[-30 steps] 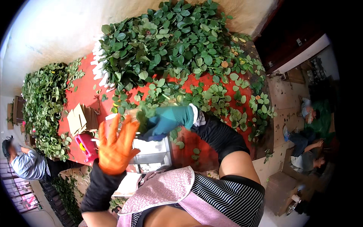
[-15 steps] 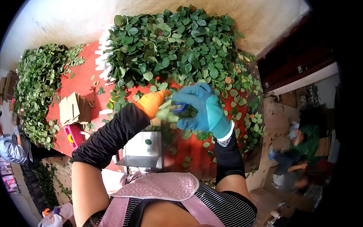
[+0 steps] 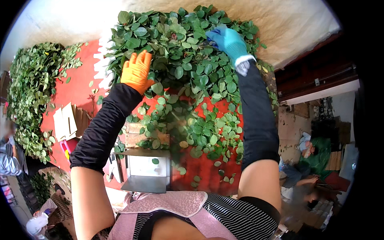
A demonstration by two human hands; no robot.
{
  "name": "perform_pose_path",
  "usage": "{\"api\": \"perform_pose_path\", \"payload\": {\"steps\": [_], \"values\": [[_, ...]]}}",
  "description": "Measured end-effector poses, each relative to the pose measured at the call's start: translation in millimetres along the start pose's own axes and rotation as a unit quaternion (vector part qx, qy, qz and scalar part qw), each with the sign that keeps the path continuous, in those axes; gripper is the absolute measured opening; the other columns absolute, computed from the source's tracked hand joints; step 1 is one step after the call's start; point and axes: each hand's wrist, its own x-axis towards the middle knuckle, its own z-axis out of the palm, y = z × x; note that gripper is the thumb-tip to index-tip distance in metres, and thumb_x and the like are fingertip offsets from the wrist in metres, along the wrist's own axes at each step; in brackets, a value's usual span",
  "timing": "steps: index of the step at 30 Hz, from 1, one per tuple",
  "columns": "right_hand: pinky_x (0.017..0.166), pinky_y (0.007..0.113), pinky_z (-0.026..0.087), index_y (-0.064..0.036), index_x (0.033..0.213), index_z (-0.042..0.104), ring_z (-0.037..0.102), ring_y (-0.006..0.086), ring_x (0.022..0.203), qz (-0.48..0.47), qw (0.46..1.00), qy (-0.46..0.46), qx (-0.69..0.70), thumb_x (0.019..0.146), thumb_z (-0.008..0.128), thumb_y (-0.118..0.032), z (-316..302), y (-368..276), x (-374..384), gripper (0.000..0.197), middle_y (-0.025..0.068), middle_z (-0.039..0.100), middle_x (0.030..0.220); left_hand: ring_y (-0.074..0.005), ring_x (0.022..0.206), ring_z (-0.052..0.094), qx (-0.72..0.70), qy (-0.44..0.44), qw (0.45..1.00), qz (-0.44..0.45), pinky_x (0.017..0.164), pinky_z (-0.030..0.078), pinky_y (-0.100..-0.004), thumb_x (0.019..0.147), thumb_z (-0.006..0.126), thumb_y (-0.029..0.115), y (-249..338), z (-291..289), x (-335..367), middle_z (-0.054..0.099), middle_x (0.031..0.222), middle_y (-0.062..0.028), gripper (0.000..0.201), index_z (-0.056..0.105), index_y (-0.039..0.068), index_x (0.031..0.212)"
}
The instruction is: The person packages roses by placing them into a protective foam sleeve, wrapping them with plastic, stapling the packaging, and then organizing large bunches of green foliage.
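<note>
A big bank of leafy green stems (image 3: 176, 52), perhaps rose stems, lies along the wall side of a red table (image 3: 200, 168). My left hand (image 3: 137, 72), in an orange glove, is open over its left front part, fingers stretched and touching or just above the leaves. At the far right of the bank is my right hand (image 3: 230, 41) in a blue-teal glove, fingers curled. A dark blue object (image 3: 212, 45) shows at those fingers, its kind unclear. Between my arms lie loose leaves (image 3: 204, 130), some blurred.
A metal box-shaped stand (image 3: 146, 170) is close to my body. Folded cardboard pieces (image 3: 66, 122) stand on the left, by a pink item (image 3: 65, 149). Another leafy heap (image 3: 32, 96) fills the far left. People sit at right (image 3: 298, 172) and stand at left (image 3: 10, 156).
Both hands have moved away from me and apart, from the table's middle to the leafy bank. My left hand has opened and let go of the pale green piece it was at.
</note>
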Motion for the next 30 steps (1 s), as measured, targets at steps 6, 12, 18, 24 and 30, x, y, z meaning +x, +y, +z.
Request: {"api": "perform_pose_path", "payload": {"steps": [6, 12, 18, 24, 30], "values": [[0.066, 0.036, 0.052, -0.0039, 0.089, 0.069, 0.066, 0.0229, 0.064, -0.028, 0.992, -0.082, -0.092, 0.090, 0.056, -0.046, 78.5, 40.6, 71.7, 0.044, 0.0128, 0.070, 0.082, -0.0391, 0.142, 0.022, 0.032, -0.070, 0.993, -0.092, 0.109, 0.029, -0.0564, 0.061, 0.086, 0.032, -28.9, 21.7, 16.3, 0.020, 0.156, -0.0106, 0.109, 0.024, 0.009, 0.148], [0.061, 0.035, 0.052, -0.0013, 0.098, 0.069, 0.067, 0.0194, 0.070, -0.040, 0.979, -0.175, 0.092, 0.088, 0.063, -0.039, 51.8, 23.7, -53.2, 0.039, 0.0131, 0.070, 0.082, -0.0357, 0.144, 0.020, -0.016, -0.100, 0.988, -0.120, 0.112, 0.027, -0.0527, 0.050, 0.092, 0.025, -64.4, 31.2, -14.2, 0.019, 0.157, -0.0089, 0.123, 0.021, 0.010, 0.149], [0.080, 0.044, 0.050, -0.0115, 0.104, 0.070, 0.066, 0.0327, 0.088, -0.067, 0.986, -0.133, -0.078, 0.085, 0.063, -0.043, 75.6, 41.5, -29.7, 0.038, 0.0152, 0.070, 0.093, -0.0364, 0.125, 0.045, -0.016, -0.135, 0.987, -0.090, 0.101, 0.042, -0.0458, 0.053, 0.090, 0.025, -55.6, 22.3, -10.3, 0.039, 0.144, -0.0136, 0.110, 0.029, 0.010, 0.144], [0.068, 0.034, 0.052, -0.0061, 0.108, 0.068, 0.067, 0.0200, 0.074, -0.053, 0.988, -0.037, 0.141, 0.087, 0.066, -0.042, -3.9, 8.2, -63.1, 0.042, 0.0094, 0.071, 0.085, -0.0384, 0.115, 0.050, -0.113, -0.061, 0.992, -0.014, 0.097, 0.044, -0.0431, 0.061, 0.079, 0.008, -83.0, 36.1, -31.0, 0.048, 0.130, -0.0165, 0.085, 0.040, 0.010, 0.137], [0.088, 0.029, 0.050, 0.0041, 0.127, 0.053, 0.064, 0.0170, 0.103, 0.054, 0.919, -0.124, 0.370, 0.089, 0.066, -0.010, 97.8, 82.2, -232.0, 0.043, 0.0126, 0.066, 0.115, -0.0357, 0.115, 0.051, -0.118, -0.001, 0.993, 0.012, 0.095, 0.045, -0.0438, 0.061, 0.081, 0.015, -84.6, 45.7, -39.3, 0.048, 0.132, -0.0139, 0.088, 0.039, 0.012, 0.138]]}}
